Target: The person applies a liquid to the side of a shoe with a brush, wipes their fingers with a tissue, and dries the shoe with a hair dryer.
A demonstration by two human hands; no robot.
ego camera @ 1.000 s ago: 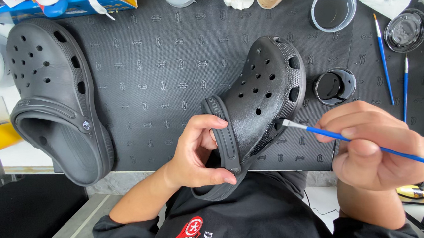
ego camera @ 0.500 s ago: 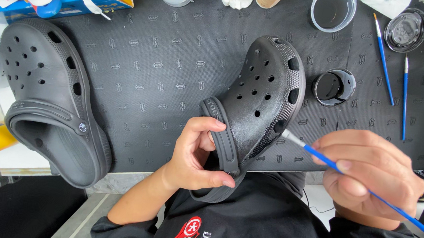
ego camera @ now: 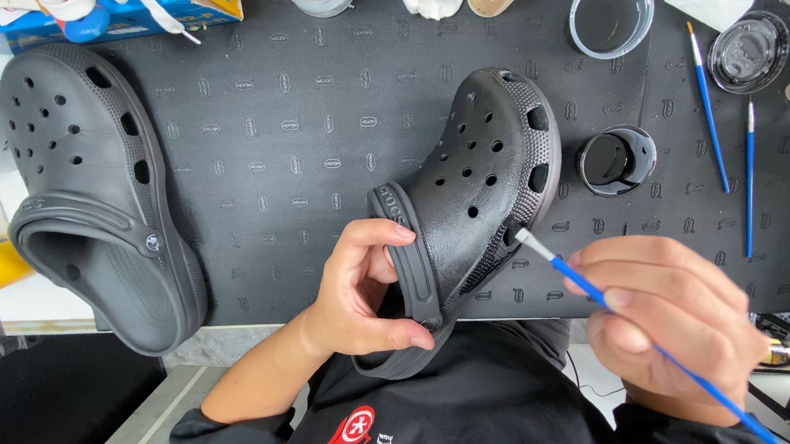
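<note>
**At the clog's side, the brush tip now meets the rubber**

Against the lower right flank of the black clog (ego camera: 481,191), the pale bristle tip of the blue-handled paintbrush (ego camera: 585,284) now touches the edge by a side vent. A second ago the tip hovered off to the right of the clog, apart from it; half a second ago it was nearer. The stroke has therefore reached the surface, and I judge that painting along the clog's rim is under way.

The right hand (ego camera: 662,319) is closed around the brush, thumb and fingers pinching the handle just right of the clog, with the long blue shaft running down and away to the right. The left hand (ego camera: 362,289) is wrapped around the clog's heel strap at its lower end, thumb under and fingers curled over, tilting the clog up off the dark patterned mat (ego camera: 308,142). That hold looks unchanged across the three moments.

Right of the clog's toe, near but apart, sits a small round pot of black paint (ego camera: 615,160). Above that stands a clear cup of dark liquid (ego camera: 610,19). Further right lie two spare blue brushes (ego camera: 726,125). Well left of the clog, a second black clog (ego camera: 100,192) rests flat on the mat.
</note>
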